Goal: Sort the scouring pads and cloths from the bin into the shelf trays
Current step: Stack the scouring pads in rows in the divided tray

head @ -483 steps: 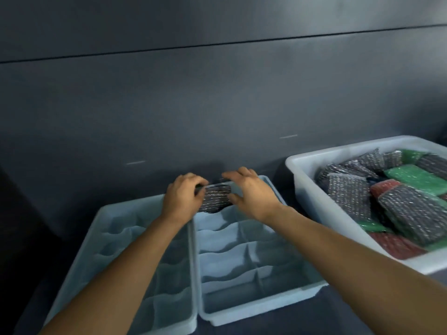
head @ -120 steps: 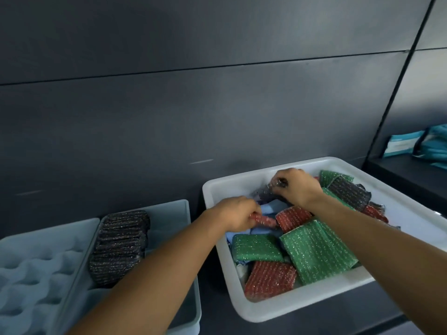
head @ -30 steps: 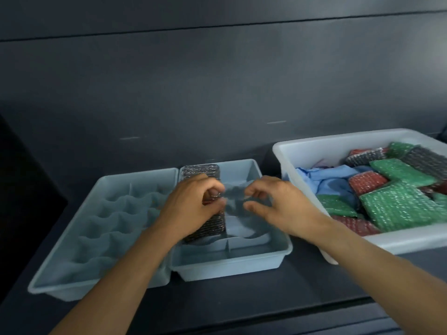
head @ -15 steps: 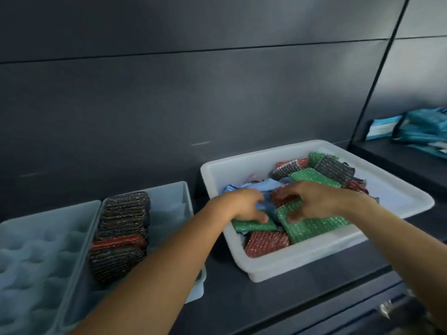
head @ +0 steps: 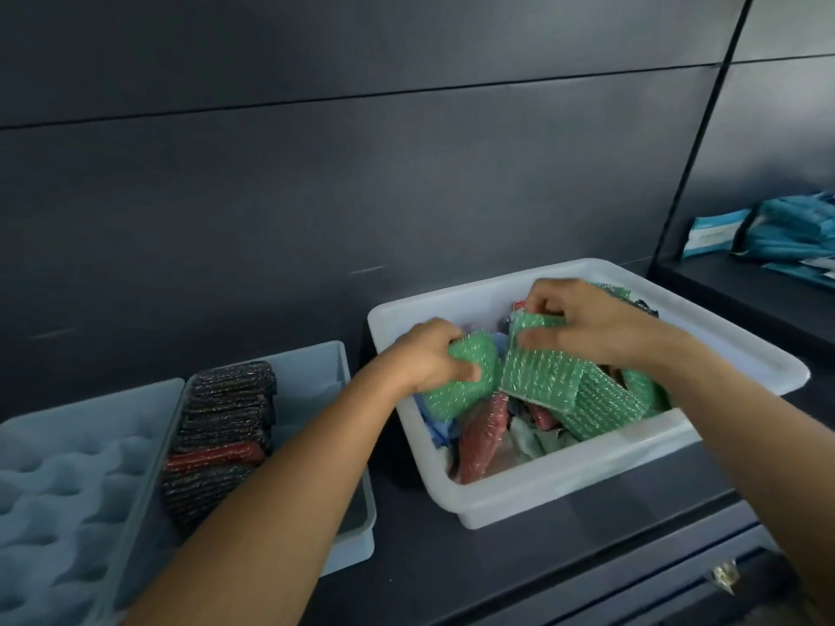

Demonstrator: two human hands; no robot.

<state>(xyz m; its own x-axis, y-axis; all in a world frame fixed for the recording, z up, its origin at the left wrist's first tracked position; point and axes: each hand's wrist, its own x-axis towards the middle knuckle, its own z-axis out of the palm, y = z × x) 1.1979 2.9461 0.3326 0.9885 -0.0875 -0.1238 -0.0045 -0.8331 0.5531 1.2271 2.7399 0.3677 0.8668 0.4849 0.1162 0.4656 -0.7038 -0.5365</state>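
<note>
The white bin (head: 560,483) on the dark shelf holds green and red scouring pads and blue cloth. Over it, my left hand (head: 427,354) grips a green scouring pad (head: 461,388), lifted at the bin's left side. My right hand (head: 583,323) pinches the top edge of a second green pad (head: 540,372) and holds it upright beside the first. A red pad (head: 481,438) leans in the bin's front corner. In the light blue divided tray (head: 316,377) to the left, a row of dark pads (head: 226,417) stands on edge with one red pad (head: 212,458) among them.
A second light blue tray (head: 58,481) with scalloped compartments sits at far left. Teal packaged goods (head: 786,232) lie on a neighbouring shelf at right. A dark panel wall rises behind. A drawer front with a metal latch (head: 723,576) is below the shelf edge.
Half a second ago both hands lay low among the pads in the bin; now each has raised a green pad. A second ago they were at the divided tray.
</note>
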